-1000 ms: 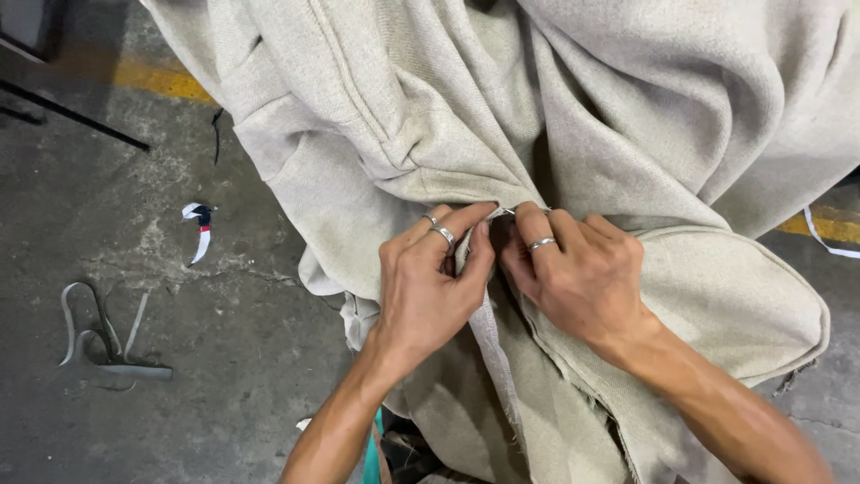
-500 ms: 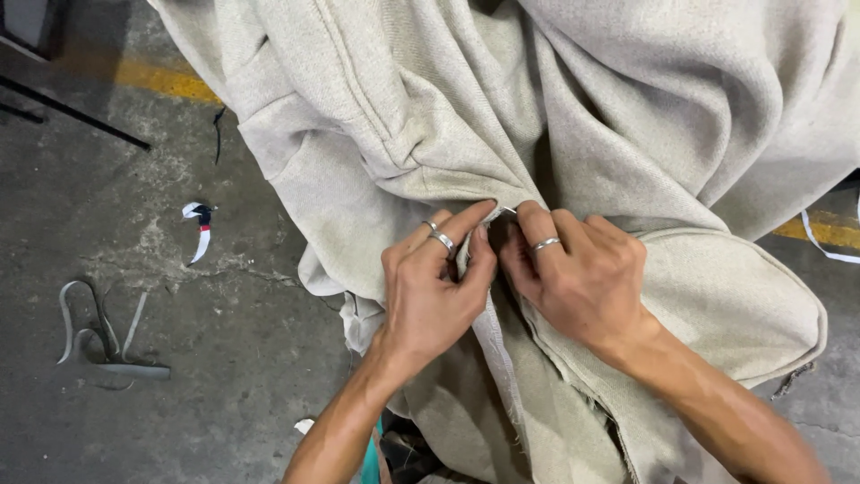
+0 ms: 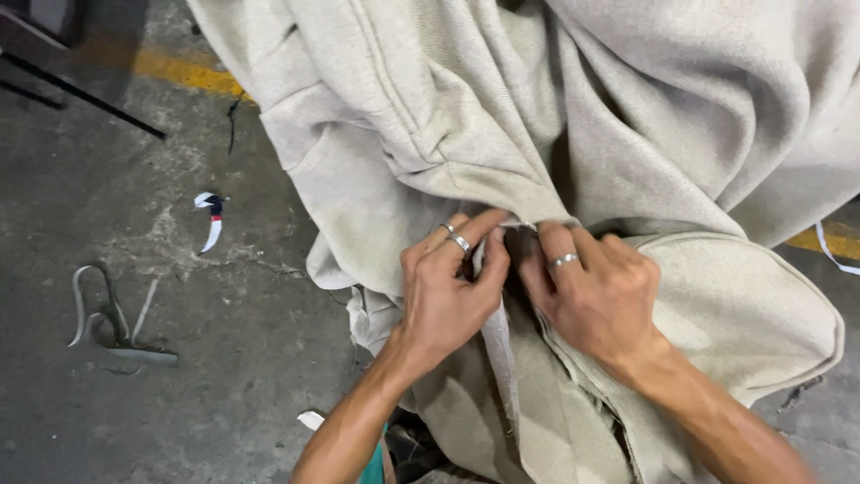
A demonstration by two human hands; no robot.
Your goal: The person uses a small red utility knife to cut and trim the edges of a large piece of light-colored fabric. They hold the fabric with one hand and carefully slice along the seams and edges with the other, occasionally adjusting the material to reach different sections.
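Both hands pinch the same seam of the beige fleece garment (image 3: 627, 134) draped over the lap above the concrete floor (image 3: 134, 269) — left hand (image 3: 448, 296) and right hand (image 3: 596, 296) closed on the fabric edge, best kept close together and taut.

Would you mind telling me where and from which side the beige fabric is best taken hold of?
Probably at the folded edge of the beige fabric, where the left hand and right hand already meet. That ridge stands up from the loose folds, so the fingers can pinch it. Come from the near side, below the ridge, as both hands do now.
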